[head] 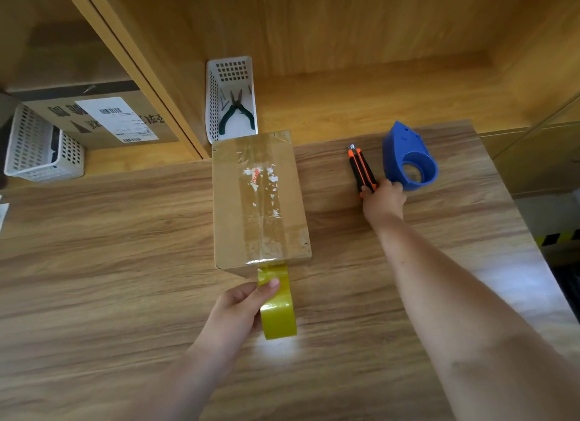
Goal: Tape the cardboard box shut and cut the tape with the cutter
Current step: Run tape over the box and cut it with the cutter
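Observation:
A closed cardboard box [232, 201] lies on the wooden table, with clear tape running along its top seam. A strip of tape runs from the box's near edge down to a yellow tape roll [277, 310]. My left hand [241, 307] grips that roll just in front of the box, thumb on the stretched strip. To the right of the box lies an orange-and-black cutter [361, 166], its blade end pointing away from me. My right hand [384, 201] has its fingers closed around the cutter's near end.
A blue tape dispenser [408, 157] rests right of the cutter, touching my right hand. Behind the box a white basket [216, 106] holds pliers [235, 113]. At the far left stand another white basket [40, 147] and a labelled carton [103, 116]. The table's edge [514, 213] drops off at the right.

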Action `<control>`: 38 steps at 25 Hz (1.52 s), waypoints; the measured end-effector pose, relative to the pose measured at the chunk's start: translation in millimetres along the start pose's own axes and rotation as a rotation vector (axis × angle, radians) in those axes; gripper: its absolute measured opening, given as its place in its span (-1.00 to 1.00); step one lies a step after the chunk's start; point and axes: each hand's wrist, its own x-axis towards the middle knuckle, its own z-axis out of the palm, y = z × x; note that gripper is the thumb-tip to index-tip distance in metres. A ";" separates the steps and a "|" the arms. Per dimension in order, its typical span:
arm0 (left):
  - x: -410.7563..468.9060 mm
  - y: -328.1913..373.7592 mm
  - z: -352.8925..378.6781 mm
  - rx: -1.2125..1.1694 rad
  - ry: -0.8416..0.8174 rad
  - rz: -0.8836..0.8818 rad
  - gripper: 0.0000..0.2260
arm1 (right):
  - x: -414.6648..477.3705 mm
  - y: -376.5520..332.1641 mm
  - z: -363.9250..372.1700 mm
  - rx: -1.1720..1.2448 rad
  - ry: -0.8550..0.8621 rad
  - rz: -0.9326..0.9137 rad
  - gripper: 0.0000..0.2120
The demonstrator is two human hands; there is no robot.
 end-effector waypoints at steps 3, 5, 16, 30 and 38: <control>-0.3 -2.7 -1.3 0.063 -0.036 0.090 -0.69 | 0.5 -9.0 6.0 -0.116 -0.021 -0.048 -0.60; -3.2 -7.3 -0.8 0.138 -0.037 0.141 -0.84 | -2.9 -16.1 4.1 -0.042 -0.080 -0.005 -0.60; 4.8 -2.9 9.9 0.034 0.074 0.021 -0.75 | -63.5 -14.9 -27.9 1.362 -0.749 0.215 -0.73; -34.0 -7.1 8.3 -0.043 0.035 -0.002 -0.71 | -134.2 13.8 -50.9 0.815 -0.405 0.158 -0.83; -42.3 -8.6 5.6 -0.069 0.023 0.022 -0.77 | -159.8 19.6 -58.2 1.071 -0.569 0.166 -0.79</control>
